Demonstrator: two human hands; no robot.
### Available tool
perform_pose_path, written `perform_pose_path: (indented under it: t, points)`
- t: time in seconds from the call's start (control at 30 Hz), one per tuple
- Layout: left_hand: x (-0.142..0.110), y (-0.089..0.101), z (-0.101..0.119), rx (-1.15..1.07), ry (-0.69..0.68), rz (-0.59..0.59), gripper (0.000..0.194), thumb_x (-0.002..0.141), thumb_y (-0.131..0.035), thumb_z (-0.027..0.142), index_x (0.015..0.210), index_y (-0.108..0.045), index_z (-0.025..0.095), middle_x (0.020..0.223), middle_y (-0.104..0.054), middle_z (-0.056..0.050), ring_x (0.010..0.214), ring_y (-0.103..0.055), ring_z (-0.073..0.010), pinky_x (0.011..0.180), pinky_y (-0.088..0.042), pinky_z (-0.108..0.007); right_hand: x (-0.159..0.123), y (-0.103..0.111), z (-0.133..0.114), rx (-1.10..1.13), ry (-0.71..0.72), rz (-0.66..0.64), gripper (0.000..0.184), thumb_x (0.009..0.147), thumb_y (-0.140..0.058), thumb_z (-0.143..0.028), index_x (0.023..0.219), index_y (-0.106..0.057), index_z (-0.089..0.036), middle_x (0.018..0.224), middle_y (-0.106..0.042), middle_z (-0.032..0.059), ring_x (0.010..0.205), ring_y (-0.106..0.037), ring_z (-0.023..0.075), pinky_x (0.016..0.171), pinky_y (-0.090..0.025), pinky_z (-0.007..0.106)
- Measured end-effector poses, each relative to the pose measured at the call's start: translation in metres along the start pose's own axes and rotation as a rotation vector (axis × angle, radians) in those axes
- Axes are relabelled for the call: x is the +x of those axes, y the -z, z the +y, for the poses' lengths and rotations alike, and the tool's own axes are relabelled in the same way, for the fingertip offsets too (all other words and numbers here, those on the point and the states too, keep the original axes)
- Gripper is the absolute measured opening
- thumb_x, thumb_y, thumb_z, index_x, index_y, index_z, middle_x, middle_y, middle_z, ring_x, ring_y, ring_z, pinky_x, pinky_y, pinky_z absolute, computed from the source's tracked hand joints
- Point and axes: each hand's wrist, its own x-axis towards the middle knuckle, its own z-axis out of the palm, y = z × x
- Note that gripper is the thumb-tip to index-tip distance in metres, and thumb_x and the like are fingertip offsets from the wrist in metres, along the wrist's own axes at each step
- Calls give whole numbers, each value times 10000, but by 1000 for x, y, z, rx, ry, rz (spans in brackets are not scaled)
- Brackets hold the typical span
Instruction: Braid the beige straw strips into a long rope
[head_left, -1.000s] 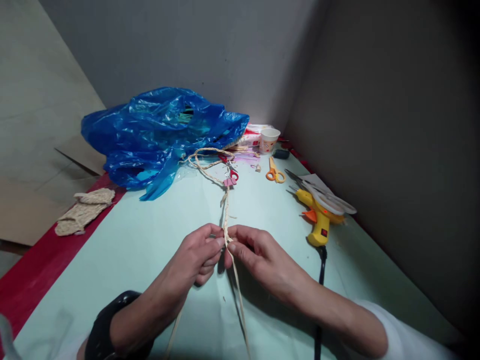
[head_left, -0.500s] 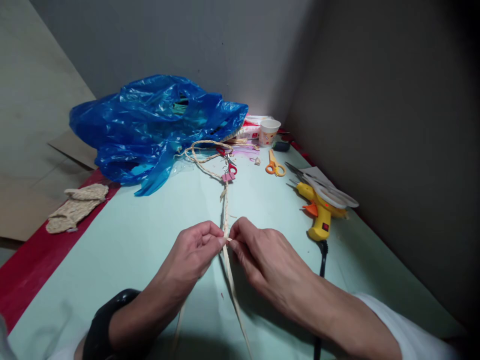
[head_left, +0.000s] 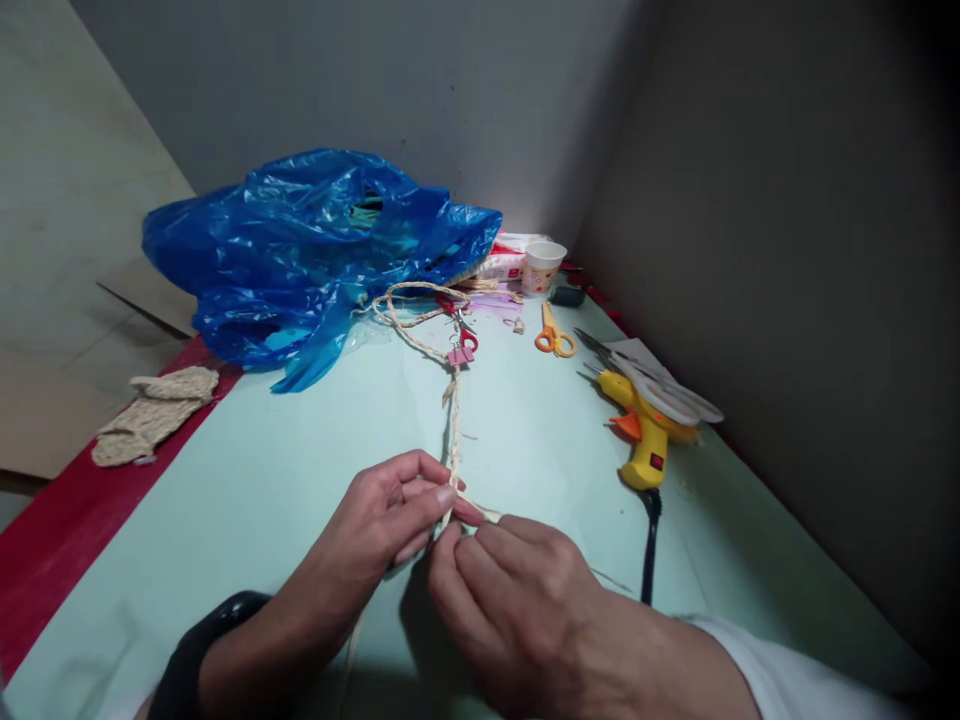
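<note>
From the head view, a pale braided cord (head_left: 456,420) along the middle of the light green tabletop (head_left: 315,480), gripped farther out by a pink clip (head_left: 460,357), with more length looped beyond it in front of the blue plastic bag (head_left: 315,250). Judging by the thin, fibrous look, probably very light, soft and bendy, more dry than slippery; likely tough enough when plaited, but apt to loosen or fray at the near end. Best held right at the last crossing, flat between thumb and fingertip, and drawn gently against the clip.

Near that end, left hand (head_left: 401,510) half curled, pinching the cord between thumb and fingers. Just beside, right hand (head_left: 517,590) with back to the camera and fingers folded in, seemingly closed around a loose strand (head_left: 486,513) leading out of the plait; fingertips mostly hidden, so impossible to tell how firmly. Below the left forearm, another thin strand (head_left: 351,655). Off to the right, well apart from both hands, a yellow glue gun (head_left: 641,440).
</note>
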Motion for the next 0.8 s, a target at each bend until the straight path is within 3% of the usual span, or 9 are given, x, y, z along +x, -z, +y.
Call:
perform_pose_path:
  t: [0.07,0.13,0.27,0.33,0.47,0.63,0.8]
  points:
    - [0,1,1,-22,10,10,207,762,-680,320,819,-547,171,676,-634,9,492,-377,-58,479,-244,-198,2,4,2,61,21,-14,225,867,-416,-89,914,-636,-103,669,-602,55,594,-518,169,533,-360,330]
    - [0,2,2,-26,1,47,200,748,-686,302,812,-554,166,635,-607,27,456,-316,-44,447,-172,-199,7,10,8,254,-89,-26,184,885,-455,-180,819,-622,-140,657,-599,39,577,-508,153,523,-342,317]
    - [-1,3,4,-13,-31,47,188,781,-639,318,827,-556,157,650,-618,15,443,-207,-38,445,-90,-227,17,19,28,595,-664,19,187,927,-466,-284,818,-571,-174,713,-612,7,626,-527,118,590,-382,253]
    - [-1,4,4,-10,-32,33,196,784,-632,323,844,-545,158,655,-632,6,447,-200,-41,445,-85,-230,19,19,39,660,-815,-23,159,930,-464,-278,859,-568,-180,730,-611,-7,634,-525,111,590,-378,235]
    - [-1,6,3,-36,36,47,212,741,-646,327,793,-534,155,627,-638,5,422,-156,-28,429,-54,-226,21,19,63,568,-794,-177,171,910,-474,-256,892,-620,-170,755,-633,4,661,-528,126,608,-353,243]
    - [-3,2,8,-24,113,150,130,680,-621,243,662,-522,161,538,-594,28,393,-221,-33,416,-69,-211,46,18,112,299,-792,-262,241,895,-438,-209,948,-663,-140,811,-676,63,726,-567,151,672,-360,258]
    - [-4,10,8,23,135,182,123,672,-605,258,628,-533,168,517,-570,36,418,-294,-62,440,-122,-211,84,-17,159,316,-827,-349,330,867,-506,-421,852,-684,-143,750,-671,81,689,-579,173,607,-369,253]
